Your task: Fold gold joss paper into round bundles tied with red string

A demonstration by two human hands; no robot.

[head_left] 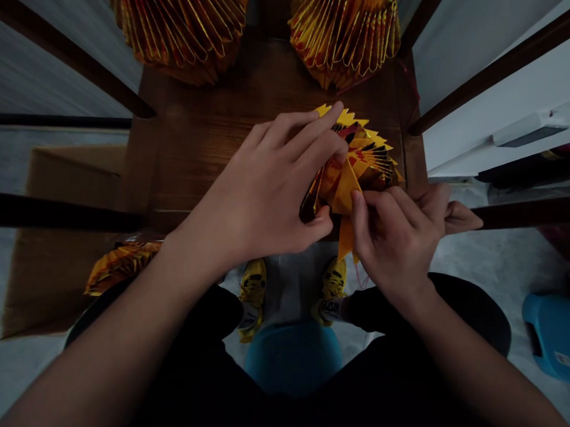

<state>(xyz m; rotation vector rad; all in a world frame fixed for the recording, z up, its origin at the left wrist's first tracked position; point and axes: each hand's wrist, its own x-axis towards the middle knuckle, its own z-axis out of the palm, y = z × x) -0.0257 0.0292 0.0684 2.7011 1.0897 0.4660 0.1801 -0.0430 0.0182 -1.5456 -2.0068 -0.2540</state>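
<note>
My left hand (272,181) is wrapped over a fan of folded gold and red paper pieces (364,155), fingers on top and thumb beneath. My right hand (398,235) pinches one folded yellow paper piece (347,197) at the near edge of that bundle, its tail hanging down past the table edge. The bundle rests near the front right of a small dark wooden table (198,139).
Two finished round gold-paper folded pieces (180,23) (345,32) sit at the back of the table. A cardboard box (59,240) stands left, with loose gold paper (120,265) by it. Blue stool (556,333) at right; another blue stool (291,357) between my legs.
</note>
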